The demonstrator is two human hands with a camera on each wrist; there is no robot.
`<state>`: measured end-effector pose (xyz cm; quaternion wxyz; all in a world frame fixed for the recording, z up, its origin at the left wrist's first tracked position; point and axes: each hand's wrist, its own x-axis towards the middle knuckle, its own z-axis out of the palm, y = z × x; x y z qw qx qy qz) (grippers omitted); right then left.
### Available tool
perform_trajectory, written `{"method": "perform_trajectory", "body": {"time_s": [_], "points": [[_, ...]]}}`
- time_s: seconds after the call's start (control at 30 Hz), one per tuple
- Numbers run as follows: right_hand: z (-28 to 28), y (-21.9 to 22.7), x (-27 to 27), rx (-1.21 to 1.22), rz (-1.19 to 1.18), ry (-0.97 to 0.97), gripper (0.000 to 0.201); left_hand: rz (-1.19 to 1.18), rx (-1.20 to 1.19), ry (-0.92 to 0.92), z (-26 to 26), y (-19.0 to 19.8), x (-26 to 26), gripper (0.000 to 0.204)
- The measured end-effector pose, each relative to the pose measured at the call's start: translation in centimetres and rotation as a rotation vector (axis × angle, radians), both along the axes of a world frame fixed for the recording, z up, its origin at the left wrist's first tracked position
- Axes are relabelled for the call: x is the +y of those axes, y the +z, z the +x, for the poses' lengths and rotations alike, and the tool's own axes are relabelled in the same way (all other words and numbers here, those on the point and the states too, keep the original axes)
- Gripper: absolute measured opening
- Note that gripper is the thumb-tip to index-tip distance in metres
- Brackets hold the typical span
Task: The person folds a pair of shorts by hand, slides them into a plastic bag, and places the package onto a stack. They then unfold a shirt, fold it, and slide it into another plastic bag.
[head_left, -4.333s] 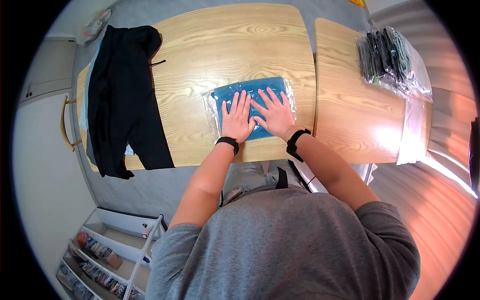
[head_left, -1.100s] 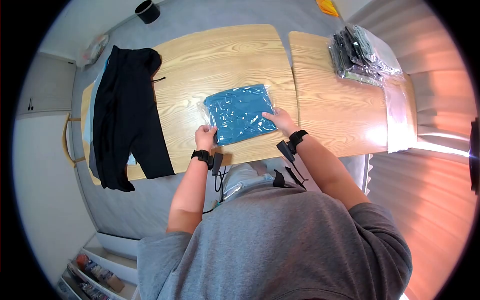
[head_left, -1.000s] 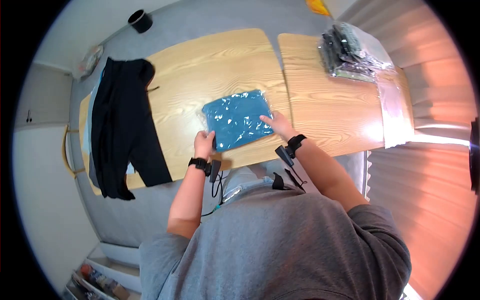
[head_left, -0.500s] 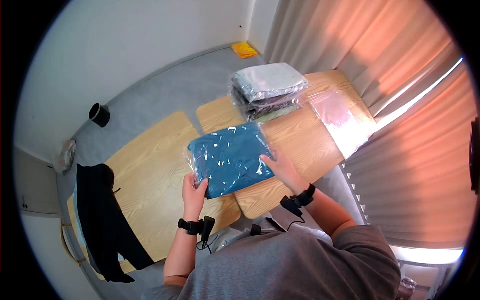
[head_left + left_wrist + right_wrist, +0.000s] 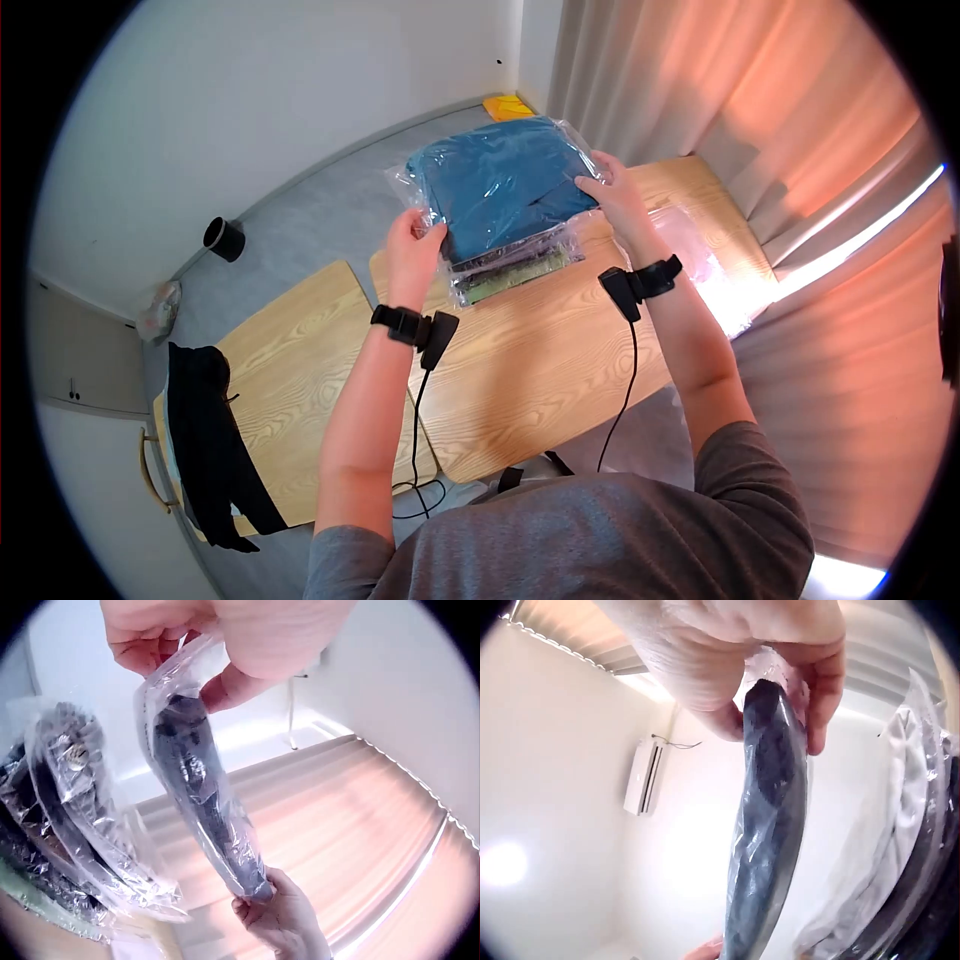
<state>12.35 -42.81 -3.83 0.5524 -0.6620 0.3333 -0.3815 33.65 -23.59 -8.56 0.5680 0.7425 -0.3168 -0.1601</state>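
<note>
Both hands hold up a folded blue garment in a clear plastic bag (image 5: 510, 190). My left hand (image 5: 410, 260) pinches the bag's left edge between thumb and fingers. At the opposite edge, my right hand (image 5: 625, 205) grips with its thumb on top. Beneath the package in the head view is a stack of bagged folded garments (image 5: 520, 278), mostly covered by it. The left wrist view shows the package (image 5: 196, 784) edge-on, apart from the stack (image 5: 64, 802). A white bagged garment (image 5: 900, 802) tops that stack in the right wrist view.
Black trousers (image 5: 210, 440) lie on the left table (image 5: 310, 360). Clear plastic bags (image 5: 690, 245) lie at the far end of the right table (image 5: 540, 380). Cables (image 5: 415, 440) hang from the wrist cameras. A black bin (image 5: 224, 239) stands on the floor, near a curtain-lined room's wall.
My hands first pressed the blue package flat on the left table, then lifted it. They have carried it right and away from me, over the stack, as the head view turned right.
</note>
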Motion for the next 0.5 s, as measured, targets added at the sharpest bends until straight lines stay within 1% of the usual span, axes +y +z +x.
{"method": "perform_trajectory", "body": {"time_s": [0.03,0.07,0.1,0.13,0.17,0.2,0.23,0.27,0.37,0.43,0.47,0.5], "points": [[0.5,-2.1,-1.9,-0.005,0.004,0.007,0.051,0.056,-0.052,-0.012,0.7,-1.3,-0.9,0.047],[1.0,-6.1,-4.7,0.048,-0.084,-0.002,0.054,0.060,-0.056,-0.006,0.2,-1.5,-1.3,0.047],[1.4,-8.5,-6.5,0.101,-0.175,-0.009,0.057,0.096,-0.071,0.063,-0.8,-1.7,-1.6,0.049],[1.4,-9.1,-6.4,0.097,-0.171,-0.003,0.057,0.133,-0.085,0.133,-1.4,-1.9,-1.8,0.052],[1.2,-9.7,-6.0,0.162,-0.147,-0.006,0.059,0.131,-0.055,0.157,-1.5,-2.2,-2.2,0.057],[1.2,-10.2,-5.6,0.227,-0.123,-0.008,0.061,0.138,-0.058,0.165,-1.5,-2.5,-2.3,0.057],[1.3,-10.6,-5.4,0.125,-0.075,-0.014,0.060,0.163,-0.104,0.180,-1.5,-2.8,-2.3,0.058],[1.4,-10.5,-5.1,0.126,-0.065,-0.010,0.060,0.191,-0.147,0.192,-1.8,-2.4,-2.1,0.059],[1.2,-9.4,-4.8,0.163,-0.072,-0.068,0.060,0.219,-0.121,0.206,-2.7,-1.0,-1.8,0.063],[1.1,-8.0,-4.4,0.559,-0.301,-0.270,0.060,0.233,-0.159,0.234,-2.6,-1.2,-2.1,0.065],[0.8,-6.9,-3.8,0.573,-0.306,-0.256,0.063,0.248,-0.194,0.260,-2.6,-1.4,-2.2,0.067],[0.8,-6.9,-3.8,0.573,-0.306,-0.254,0.063,0.249,-0.194,0.261,-2.5,-1.7,-2.2,0.067]]}}
